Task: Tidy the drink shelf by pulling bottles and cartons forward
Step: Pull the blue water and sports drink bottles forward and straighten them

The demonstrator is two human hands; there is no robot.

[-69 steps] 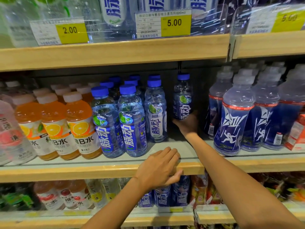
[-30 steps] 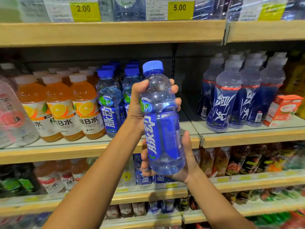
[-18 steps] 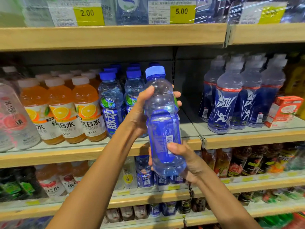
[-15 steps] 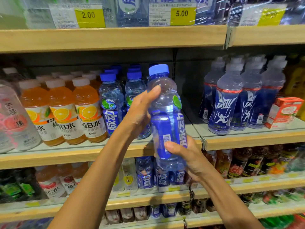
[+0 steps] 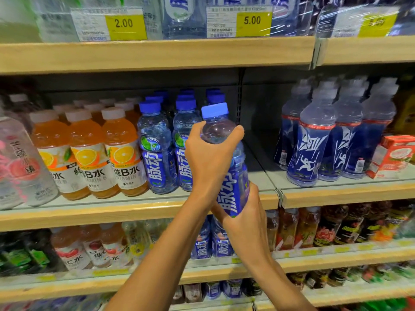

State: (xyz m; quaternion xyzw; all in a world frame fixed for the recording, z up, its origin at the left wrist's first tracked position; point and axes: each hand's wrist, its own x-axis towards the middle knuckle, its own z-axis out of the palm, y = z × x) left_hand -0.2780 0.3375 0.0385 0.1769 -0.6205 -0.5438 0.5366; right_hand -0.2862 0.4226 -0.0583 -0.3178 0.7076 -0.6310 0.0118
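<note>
A clear bottle with a blue cap and blue label (image 5: 233, 182) is held upright in front of the middle shelf (image 5: 134, 212), near its front edge. My left hand (image 5: 208, 158) wraps around the bottle's upper part below the cap. My right hand (image 5: 244, 212) cups its base from underneath. Two rows of the same blue-capped bottles (image 5: 157, 151) stand on the shelf just to the left. To the right of the held bottle the shelf floor shows bare.
Orange vitamin drink bottles (image 5: 121, 153) stand left of the blue ones. Dark blue sports bottles (image 5: 312, 142) and a red carton (image 5: 393, 156) fill the right section. The upper shelf edge (image 5: 157, 55) hangs overhead. Lower shelves hold several more drinks.
The bottle taken from the back of the shelf has been turned in both hands so its label faces me, and it has moved lower and closer to the shelf's front edge.
</note>
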